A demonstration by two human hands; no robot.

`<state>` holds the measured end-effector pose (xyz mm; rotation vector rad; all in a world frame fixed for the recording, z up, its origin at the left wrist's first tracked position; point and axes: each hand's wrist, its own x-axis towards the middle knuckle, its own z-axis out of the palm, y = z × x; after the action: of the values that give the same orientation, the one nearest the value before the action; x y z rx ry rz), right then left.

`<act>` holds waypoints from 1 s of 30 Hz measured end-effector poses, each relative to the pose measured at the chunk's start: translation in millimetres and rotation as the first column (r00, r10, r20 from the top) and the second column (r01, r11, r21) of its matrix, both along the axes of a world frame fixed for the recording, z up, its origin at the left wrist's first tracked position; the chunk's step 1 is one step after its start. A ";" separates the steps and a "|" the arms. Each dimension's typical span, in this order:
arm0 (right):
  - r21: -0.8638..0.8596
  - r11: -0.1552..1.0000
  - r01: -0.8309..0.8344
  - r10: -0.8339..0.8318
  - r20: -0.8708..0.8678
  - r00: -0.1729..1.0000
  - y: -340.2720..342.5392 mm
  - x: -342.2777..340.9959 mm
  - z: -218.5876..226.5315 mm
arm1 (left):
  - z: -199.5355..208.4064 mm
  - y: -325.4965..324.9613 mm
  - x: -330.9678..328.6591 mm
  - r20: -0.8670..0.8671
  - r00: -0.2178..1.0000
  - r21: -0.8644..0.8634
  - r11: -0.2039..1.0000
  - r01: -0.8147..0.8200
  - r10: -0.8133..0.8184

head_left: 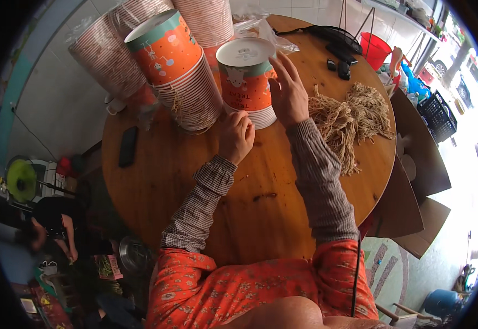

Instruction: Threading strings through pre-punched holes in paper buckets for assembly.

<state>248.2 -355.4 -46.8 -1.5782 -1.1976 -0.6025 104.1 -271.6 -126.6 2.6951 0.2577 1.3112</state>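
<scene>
A short stack of orange and green paper buckets (245,82) stands upside down before me, its white base up and its pale rims on the table. At its lower front, my left hand (238,137) is closed, fingertips pinched together against the rims; whatever they hold is too small to make out. My right hand (291,96) lies along the stack's right side, fingers stretched upward and apart. To the left leans a taller stack of the same buckets (187,90), with thin strings hanging down its front. A heap of beige strings (351,118) lies right of my right hand.
More bucket stacks in clear plastic (107,55) stand at the back left of the round wooden table (261,219). A dark phone-like object (128,146) lies left. Cardboard boxes (409,186) stand right, a red bucket (375,50) back right. Another person (63,225) sits lower left.
</scene>
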 end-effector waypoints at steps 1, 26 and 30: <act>-0.023 1.000 -0.017 0.017 -0.017 1.000 8.5 0.3 1.7 | -4.0 1.8 -3.3 -0.001 1.000 -0.002 1.000 -0.005 0.005; 0.121 0.980 -0.158 0.137 0.166 0.977 68.1 9.3 80.1 | -20.3 19.8 29.3 -0.031 0.987 0.023 0.988 -0.155 0.156; 0.456 0.841 -0.289 0.242 0.160 0.957 6.4 18.0 165.9 | -13.6 26.6 49.0 -0.087 0.983 0.031 0.987 -0.157 0.160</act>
<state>266.2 -349.0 119.0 -0.9551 -1.2009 -0.7302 153.1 -245.0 -140.2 2.8077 0.4788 1.2411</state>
